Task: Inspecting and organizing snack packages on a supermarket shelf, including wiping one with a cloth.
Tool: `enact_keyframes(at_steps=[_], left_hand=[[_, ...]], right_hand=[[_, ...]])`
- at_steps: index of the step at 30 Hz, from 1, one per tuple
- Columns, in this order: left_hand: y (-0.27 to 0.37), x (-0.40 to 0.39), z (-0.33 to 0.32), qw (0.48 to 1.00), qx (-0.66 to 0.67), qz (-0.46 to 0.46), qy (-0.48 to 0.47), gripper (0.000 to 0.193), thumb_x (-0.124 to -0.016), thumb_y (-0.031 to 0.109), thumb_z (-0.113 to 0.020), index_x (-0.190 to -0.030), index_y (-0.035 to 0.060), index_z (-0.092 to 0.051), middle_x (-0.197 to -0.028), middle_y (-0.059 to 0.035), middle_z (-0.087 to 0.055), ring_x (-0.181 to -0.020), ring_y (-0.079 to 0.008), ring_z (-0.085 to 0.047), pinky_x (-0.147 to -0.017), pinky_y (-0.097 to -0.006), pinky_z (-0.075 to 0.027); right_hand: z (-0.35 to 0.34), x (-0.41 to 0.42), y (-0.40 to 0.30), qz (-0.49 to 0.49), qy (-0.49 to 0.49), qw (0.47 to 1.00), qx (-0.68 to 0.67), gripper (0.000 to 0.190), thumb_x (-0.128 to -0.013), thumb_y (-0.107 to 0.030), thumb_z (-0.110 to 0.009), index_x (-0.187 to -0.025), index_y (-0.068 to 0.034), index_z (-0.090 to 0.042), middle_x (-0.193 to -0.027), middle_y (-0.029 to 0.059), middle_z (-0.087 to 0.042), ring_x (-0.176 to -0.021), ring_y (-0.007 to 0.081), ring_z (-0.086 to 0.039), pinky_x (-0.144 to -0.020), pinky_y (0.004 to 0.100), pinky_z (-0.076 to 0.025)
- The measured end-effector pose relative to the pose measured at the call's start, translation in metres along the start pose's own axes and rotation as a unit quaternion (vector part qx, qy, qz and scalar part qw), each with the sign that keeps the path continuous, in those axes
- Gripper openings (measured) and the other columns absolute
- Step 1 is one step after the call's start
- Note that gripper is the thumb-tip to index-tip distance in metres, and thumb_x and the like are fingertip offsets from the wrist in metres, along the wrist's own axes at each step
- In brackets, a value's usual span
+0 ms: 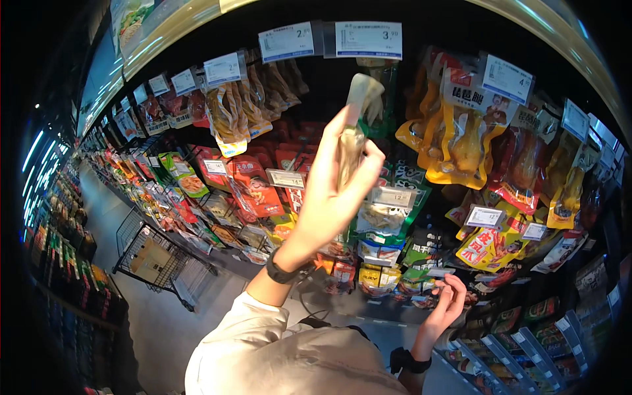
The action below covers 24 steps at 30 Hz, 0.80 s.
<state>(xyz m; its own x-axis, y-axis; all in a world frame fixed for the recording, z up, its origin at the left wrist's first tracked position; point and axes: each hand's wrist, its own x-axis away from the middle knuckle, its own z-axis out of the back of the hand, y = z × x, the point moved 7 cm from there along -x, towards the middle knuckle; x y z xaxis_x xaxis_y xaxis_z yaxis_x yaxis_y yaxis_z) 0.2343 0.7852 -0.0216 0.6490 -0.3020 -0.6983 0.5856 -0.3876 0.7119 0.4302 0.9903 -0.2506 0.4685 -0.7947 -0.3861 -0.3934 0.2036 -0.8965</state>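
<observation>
My left hand [328,197] is raised in front of the hanging display, a dark band around its wrist. Between its thumb and fingers it grips a clear plastic food packet [351,143] with pale contents; my fingers cover part of it. Just behind the packet's upper end hangs a green-edged food packet [382,94]. Lower and to the right, my right hand [448,300] is held up with loosely bent fingers and nothing in it. It is nearest to the green snack pouches [420,254] on the lower row.
Yellow-edged drumstick packets [461,148] hang at right, brown vacuum packets [229,118] at left. Red pouches [254,185] fill the middle row. Price tags [369,40] jut out in front. A wire shopping cart [158,261] holding a cardboard box [154,260] stands in the left aisle.
</observation>
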Motion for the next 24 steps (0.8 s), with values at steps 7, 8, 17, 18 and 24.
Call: enact_keyframes(at_steps=[7, 8, 17, 18, 24], left_hand=[[-0.012, 0.017, 0.065, 0.928, 0.347, 0.115, 0.070, 0.059, -0.109, 0.048, -0.038, -0.117, -0.0054, -0.061, -0.084, -0.0141, -0.068, -0.072, -0.0130, -0.061, -0.066, -0.0238, -0.049], [-0.018, 0.018, 0.077, 0.928, 0.353, 0.104, 0.050, 0.061, -0.110, 0.050, -0.036, -0.117, -0.0054, -0.061, -0.085, -0.0143, -0.068, -0.073, -0.0131, -0.061, -0.066, -0.0240, -0.050], [-0.003, 0.040, 0.162, 0.928, 0.342, 0.028, 0.146, 0.064, -0.111, 0.046, -0.027, -0.110, -0.0078, -0.061, -0.089, -0.0165, -0.067, -0.076, -0.0207, -0.064, -0.070, -0.0303, -0.051], [-0.002, 0.045, 0.169, 0.925, 0.344, 0.033, 0.157, 0.064, -0.111, 0.045, -0.027, -0.109, -0.0082, -0.061, -0.090, -0.0163, -0.067, -0.076, -0.0216, -0.065, -0.070, -0.0309, -0.051], [0.004, 0.051, 0.199, 0.915, 0.381, 0.035, 0.128, 0.064, -0.111, 0.046, -0.027, -0.109, -0.0081, -0.062, -0.086, -0.0154, -0.066, -0.075, -0.0208, -0.066, -0.068, -0.0290, -0.050]], right_hand=[[-0.010, 0.010, 0.007, -0.001, 0.033, 0.999, 0.041, 0.019, -0.108, -0.007, -0.046, -0.118, 0.001, -0.060, -0.124, 0.0117, -0.061, -0.085, 0.0122, -0.057, -0.081, 0.0314, -0.058], [-0.010, 0.012, 0.013, -0.005, 0.027, 0.999, 0.031, 0.019, -0.108, -0.007, -0.047, -0.118, 0.001, -0.061, -0.124, 0.0120, -0.062, -0.088, 0.0124, -0.059, -0.081, 0.0325, -0.059], [-0.085, 0.036, -0.003, -0.015, -0.021, 0.998, 0.056, 0.016, -0.106, -0.008, -0.052, -0.114, 0.001, -0.062, -0.123, 0.0123, -0.063, -0.093, 0.0151, -0.063, -0.076, 0.0285, -0.049], [-0.089, 0.041, -0.003, -0.019, -0.028, 0.997, 0.062, 0.015, -0.106, -0.007, -0.052, -0.114, 0.001, -0.062, -0.123, 0.0123, -0.063, -0.093, 0.0152, -0.063, -0.076, 0.0286, -0.048], [-0.112, 0.057, 0.001, -0.022, -0.040, 0.997, 0.069, 0.015, -0.106, -0.006, -0.051, -0.114, 0.000, -0.061, -0.122, 0.0117, -0.064, -0.092, 0.0152, -0.063, -0.076, 0.0281, -0.049]])
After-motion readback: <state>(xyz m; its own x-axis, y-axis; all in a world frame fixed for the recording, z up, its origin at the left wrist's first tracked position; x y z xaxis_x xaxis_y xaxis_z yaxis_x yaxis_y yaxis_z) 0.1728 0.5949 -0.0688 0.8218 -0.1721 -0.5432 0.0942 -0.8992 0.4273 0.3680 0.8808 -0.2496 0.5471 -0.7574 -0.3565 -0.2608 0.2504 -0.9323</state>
